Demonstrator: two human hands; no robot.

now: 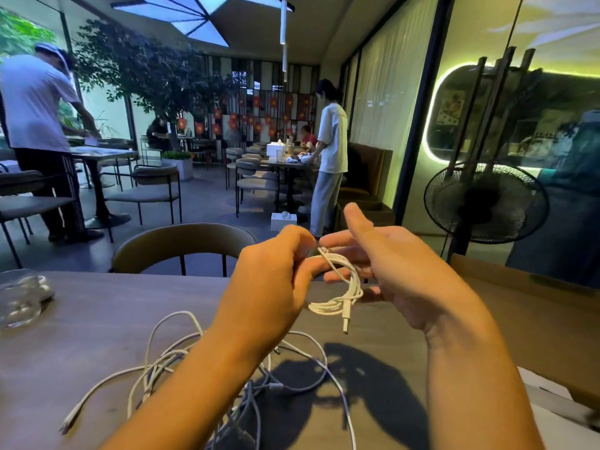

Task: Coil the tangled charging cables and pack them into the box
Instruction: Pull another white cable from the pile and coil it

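Glass (19, 300): we spot it at the surface's (97, 319) far left edge.
Tangled cables (168, 362): white, sprawled loose near the front edge, under our forearms.
Left hand (269, 287): fingers curled, pinching the coil's top.
Coiled cable (341, 287): up between our hands, plug dangling.
Right hand (399, 271): fingers straight, thumb up, touching the coil.
Box (535, 303): brown cardboard, right edge.

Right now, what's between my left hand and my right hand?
The head view shows a coiled white cable between them: the left hand pinches it, and the right hand is open beside it.
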